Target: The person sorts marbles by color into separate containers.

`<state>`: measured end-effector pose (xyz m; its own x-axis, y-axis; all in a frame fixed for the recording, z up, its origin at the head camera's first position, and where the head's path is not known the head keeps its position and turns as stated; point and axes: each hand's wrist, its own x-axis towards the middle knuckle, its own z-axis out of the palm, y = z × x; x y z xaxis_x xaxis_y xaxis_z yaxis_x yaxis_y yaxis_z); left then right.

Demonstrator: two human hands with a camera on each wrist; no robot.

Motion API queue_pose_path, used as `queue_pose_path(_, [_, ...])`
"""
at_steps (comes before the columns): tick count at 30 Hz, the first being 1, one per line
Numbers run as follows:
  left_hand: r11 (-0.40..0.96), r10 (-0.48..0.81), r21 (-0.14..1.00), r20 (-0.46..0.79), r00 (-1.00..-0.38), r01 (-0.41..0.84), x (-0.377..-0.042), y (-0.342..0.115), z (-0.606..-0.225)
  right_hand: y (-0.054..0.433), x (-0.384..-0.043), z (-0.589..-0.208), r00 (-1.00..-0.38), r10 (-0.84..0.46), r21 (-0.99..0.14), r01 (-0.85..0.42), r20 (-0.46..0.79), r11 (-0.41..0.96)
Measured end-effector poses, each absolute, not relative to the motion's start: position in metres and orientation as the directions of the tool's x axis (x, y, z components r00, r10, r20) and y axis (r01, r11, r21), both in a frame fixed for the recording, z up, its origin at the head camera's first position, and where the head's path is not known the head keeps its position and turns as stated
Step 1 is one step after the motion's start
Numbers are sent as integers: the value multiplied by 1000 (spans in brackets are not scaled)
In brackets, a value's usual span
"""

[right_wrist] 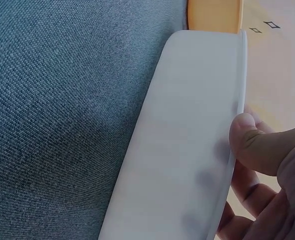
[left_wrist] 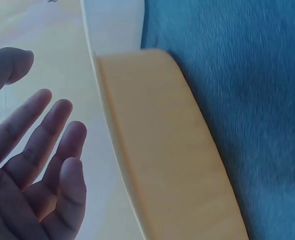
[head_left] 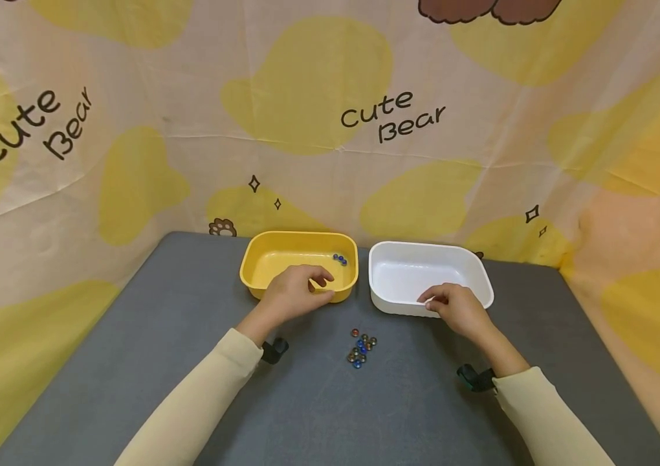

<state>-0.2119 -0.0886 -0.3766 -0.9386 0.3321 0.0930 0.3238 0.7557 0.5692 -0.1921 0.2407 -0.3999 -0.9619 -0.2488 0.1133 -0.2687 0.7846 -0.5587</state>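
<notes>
My left hand (head_left: 296, 292) hovers over the front edge of a yellow tub (head_left: 260, 292), fingers spread and loosely bent, nothing between them. Several small blue marbles (head_left: 340, 259) lie in the tub's right end. My right hand (head_left: 459, 309) is at the front rim of a white tub (head_left: 394, 305). In the right wrist view its thumb (right_wrist: 245, 135) overlaps the rim, while the curled fingers (right_wrist: 250, 190) are partly hidden behind the wall. Thumb and index tips are close together; I cannot tell whether they hold something. Several glass marbles (head_left: 363, 347) sit loose on the table between my forearms.
The two tubs stand side by side at the back of the grey table (head_left: 318, 414), a narrow gap between them. A printed cloth (head_left: 307, 84) hangs right behind. Dark straps (head_left: 275, 350) sit at both wrists.
</notes>
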Motion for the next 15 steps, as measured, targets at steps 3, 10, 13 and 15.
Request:
queue_pose_path(3, [734,339,590,109,-935,335,-206,-84,-378,241,-193,-400,-961,-252,-558,-273,117,784])
queue_pose_path(10, [682,394,648,66,-917,339,-196,-74,-384,241,-192,-400,-962,-250,-564,-267,108,781])
queue_pose_path(13, [676,417,648,57,-907,351,-193,-71,-387,241,-192,-400,-962,-250,-561,-265,106,784])
queue_pose_path(15, [669,434,645,64,-899,369,-192,-70,-390,241,-191,-400,-963,-249,-559,-265,106,786])
